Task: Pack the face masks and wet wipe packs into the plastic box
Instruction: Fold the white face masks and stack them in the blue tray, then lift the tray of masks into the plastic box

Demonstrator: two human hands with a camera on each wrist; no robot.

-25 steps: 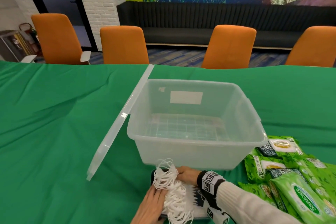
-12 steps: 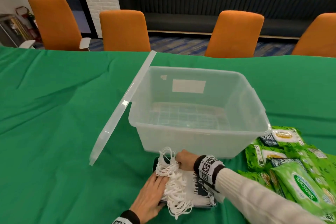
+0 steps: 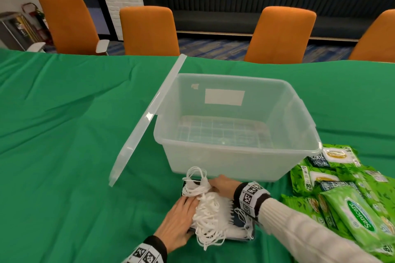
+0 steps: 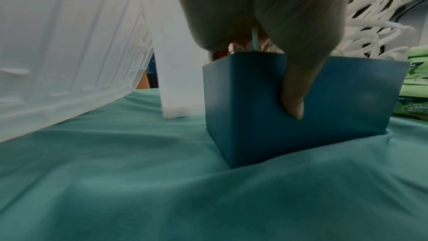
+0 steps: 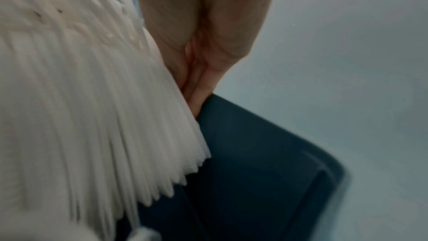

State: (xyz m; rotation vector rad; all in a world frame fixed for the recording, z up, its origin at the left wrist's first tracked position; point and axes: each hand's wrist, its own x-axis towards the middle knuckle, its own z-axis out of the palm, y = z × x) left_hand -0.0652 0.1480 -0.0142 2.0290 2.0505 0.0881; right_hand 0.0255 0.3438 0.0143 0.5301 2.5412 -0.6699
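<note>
A stack of white face masks (image 3: 210, 213) with tangled ear loops sits in a dark blue box (image 3: 241, 222), just in front of the clear plastic box (image 3: 235, 151), which stands open with nothing inside. My left hand (image 3: 179, 222) holds the blue box (image 4: 254, 113) at its left side, thumb down the outer wall and fingers over the loops (image 4: 375, 16). My right hand (image 3: 222, 186) grips the far end of the masks (image 5: 81, 98), its fingers (image 5: 199, 98) tucked between the stack and the blue wall (image 5: 254, 171). Green wet wipe packs (image 3: 359, 218) lie piled at the right.
The clear lid (image 3: 145, 121) leans against the plastic box's left side, its low edge on the green tablecloth (image 3: 64, 134). Orange chairs (image 3: 149, 30) line the table's far edge. The wipe packs (image 4: 414, 83) lie close to the blue box's right side.
The view has tipped down, so more of both arms shows. Both hands stay on the mask stack. The right hand has dug deeper at the far end.
</note>
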